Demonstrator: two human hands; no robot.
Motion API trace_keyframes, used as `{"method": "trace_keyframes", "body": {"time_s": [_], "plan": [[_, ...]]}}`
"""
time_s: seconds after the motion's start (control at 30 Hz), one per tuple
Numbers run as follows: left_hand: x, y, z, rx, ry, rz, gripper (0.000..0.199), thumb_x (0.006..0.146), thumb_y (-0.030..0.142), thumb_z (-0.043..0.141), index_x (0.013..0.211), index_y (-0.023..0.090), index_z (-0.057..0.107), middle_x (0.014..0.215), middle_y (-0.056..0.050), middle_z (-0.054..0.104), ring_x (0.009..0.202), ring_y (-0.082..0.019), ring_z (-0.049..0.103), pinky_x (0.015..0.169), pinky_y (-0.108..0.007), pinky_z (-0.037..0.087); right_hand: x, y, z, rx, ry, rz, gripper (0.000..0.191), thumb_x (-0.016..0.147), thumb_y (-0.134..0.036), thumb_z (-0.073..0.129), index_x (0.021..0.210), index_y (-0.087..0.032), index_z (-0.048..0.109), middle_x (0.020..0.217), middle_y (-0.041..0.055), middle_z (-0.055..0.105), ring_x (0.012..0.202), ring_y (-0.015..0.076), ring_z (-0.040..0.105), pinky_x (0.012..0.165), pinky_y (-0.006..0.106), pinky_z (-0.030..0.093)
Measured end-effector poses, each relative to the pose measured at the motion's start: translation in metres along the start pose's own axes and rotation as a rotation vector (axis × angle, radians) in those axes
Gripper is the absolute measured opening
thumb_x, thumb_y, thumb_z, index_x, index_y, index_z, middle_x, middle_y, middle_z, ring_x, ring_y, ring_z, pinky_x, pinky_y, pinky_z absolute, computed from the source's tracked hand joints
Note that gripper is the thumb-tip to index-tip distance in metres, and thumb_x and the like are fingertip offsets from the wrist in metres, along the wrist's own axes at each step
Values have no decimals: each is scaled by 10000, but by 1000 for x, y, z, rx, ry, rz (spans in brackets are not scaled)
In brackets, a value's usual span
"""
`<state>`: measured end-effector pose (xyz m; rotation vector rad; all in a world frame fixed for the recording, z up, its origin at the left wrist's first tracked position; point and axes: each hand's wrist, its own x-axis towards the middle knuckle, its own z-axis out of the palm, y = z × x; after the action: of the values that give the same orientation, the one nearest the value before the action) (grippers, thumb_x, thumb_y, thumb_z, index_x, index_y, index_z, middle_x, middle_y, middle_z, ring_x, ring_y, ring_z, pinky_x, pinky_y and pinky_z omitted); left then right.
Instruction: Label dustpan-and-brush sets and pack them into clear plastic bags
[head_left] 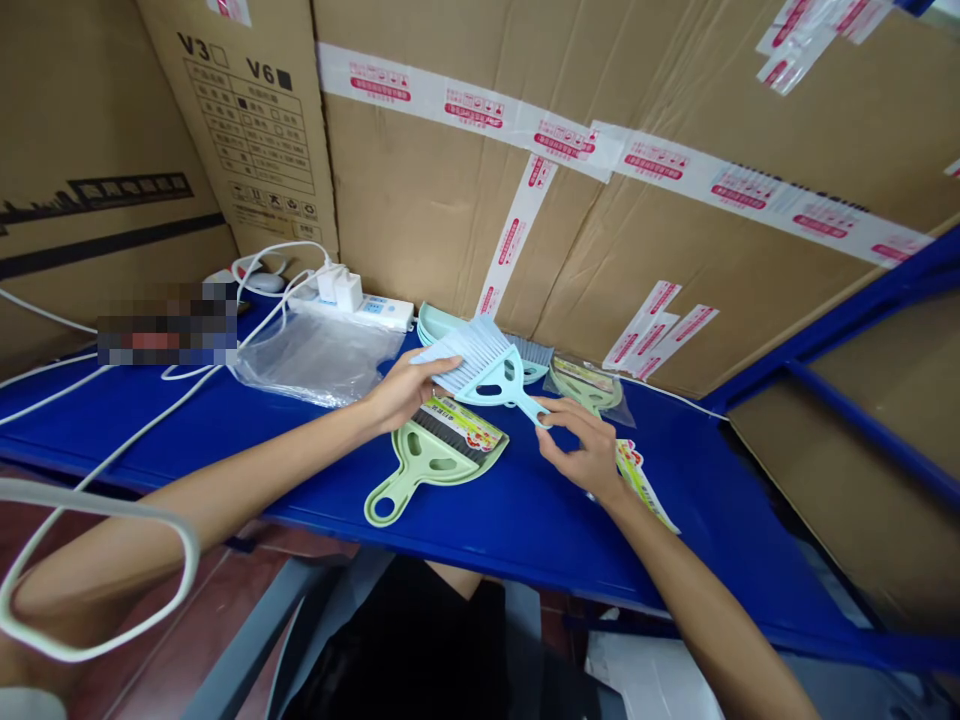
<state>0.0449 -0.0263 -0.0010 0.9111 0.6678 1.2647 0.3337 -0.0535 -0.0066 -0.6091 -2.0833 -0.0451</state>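
Observation:
A light blue hand brush is held above the table between both hands. My left hand has its bristle end between thumb and fingers. My right hand pinches the end of its handle. Below the brush lies a green dustpan with a dark-bristled brush and a printed card on it. Behind the held brush, a blue dustpan and a grey-bristled brush are partly hidden. A green set in clear plastic lies to their right.
Clear plastic bags lie at the left before a white power strip with plugs and cables. Another printed card is on the blue table at the right. Taped cardboard stands along the back. A white cable loops across the left front.

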Motion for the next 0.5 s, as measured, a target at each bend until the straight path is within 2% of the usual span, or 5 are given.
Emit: {"method": "trace_keyframes", "body": {"time_s": [0.2, 0.3, 0.4, 0.5], "plan": [[4, 1, -6, 30, -3, -109, 278, 780, 148, 876, 1033, 82, 783, 912, -120, 825, 752, -190, 793, 749, -266, 655, -3, 8, -10, 119, 55, 234, 83, 898, -257, 722, 858, -262, 649, 1047, 87, 832, 938, 283, 802, 844, 461, 638], [4, -1, -9, 90, -33, -145, 286, 854, 181, 823, 1113, 83, 753, 866, -119, 812, 660, -188, 771, 641, -274, 647, -3, 11, -10, 240, 118, 360, 172, 912, -364, 746, 834, -257, 636, 1002, 89, 817, 834, 259, 784, 777, 429, 637], [2, -2, -11, 199, -112, -74, 327, 931, 262, 747, 1197, 77, 701, 809, -120, 796, 595, -192, 745, 573, -286, 625, 0, 14, -10, 366, 241, 478, 270, 913, -468, 772, 826, -243, 650, 933, 71, 798, 711, 214, 750, 702, 381, 624], [2, -3, -13, 418, -234, 42, 285, 940, 269, 706, 1173, 106, 690, 845, -118, 810, 657, -197, 757, 609, -290, 621, 8, 18, -12, 489, 401, 576, 336, 891, -521, 800, 804, -234, 648, 774, 25, 752, 621, 182, 709, 634, 333, 595]]}}
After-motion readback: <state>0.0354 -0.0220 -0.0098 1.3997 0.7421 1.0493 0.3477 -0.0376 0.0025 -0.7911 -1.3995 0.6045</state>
